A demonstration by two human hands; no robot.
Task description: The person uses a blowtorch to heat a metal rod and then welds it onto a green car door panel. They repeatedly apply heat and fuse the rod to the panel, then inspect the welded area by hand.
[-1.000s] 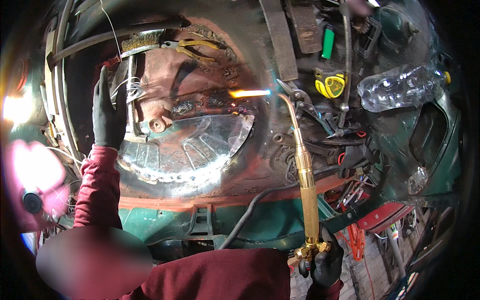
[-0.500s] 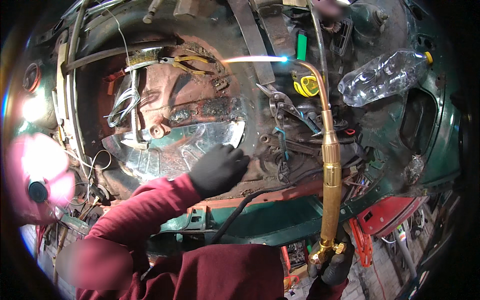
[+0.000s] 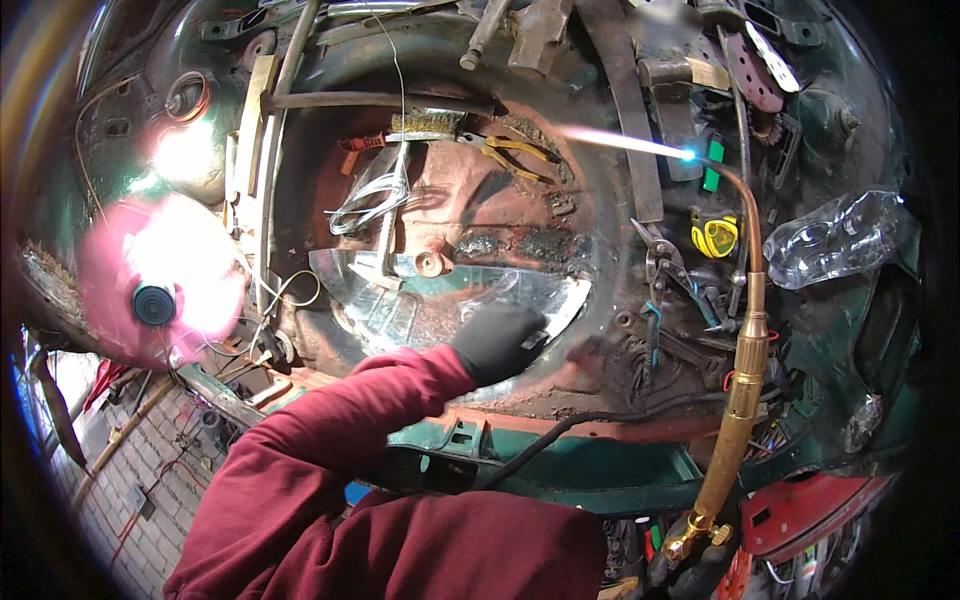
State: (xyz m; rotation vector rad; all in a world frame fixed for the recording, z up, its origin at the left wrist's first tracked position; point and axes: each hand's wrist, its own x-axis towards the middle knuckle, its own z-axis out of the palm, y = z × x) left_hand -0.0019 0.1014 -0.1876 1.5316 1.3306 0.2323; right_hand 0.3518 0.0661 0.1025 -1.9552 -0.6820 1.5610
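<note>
My left hand, in a black glove, is closed over the right part of a shiny curved sheet metal piece. Its fingertips are hidden, so I cannot tell whether they grip the sheet's edge. Low on the right, my gloved right hand is wrapped around the valve end of a brass gas torch. The torch's bent copper neck rises and curves left, and a lit flame streams leftward from its tip, well above the sheet. A hammer lies on the sheet, beside a round rusty knob.
Yellow-handled pliers, a wire brush and coiled wire lie in the round recess. Right of it are snips, a tape measure and a plastic bottle. A black hose crosses the green front edge.
The view has turned, carrying the scene rightward. My left hand has moved farther over the sheet metal. The torch stays lit in my right hand, its flame now sloping slightly.
</note>
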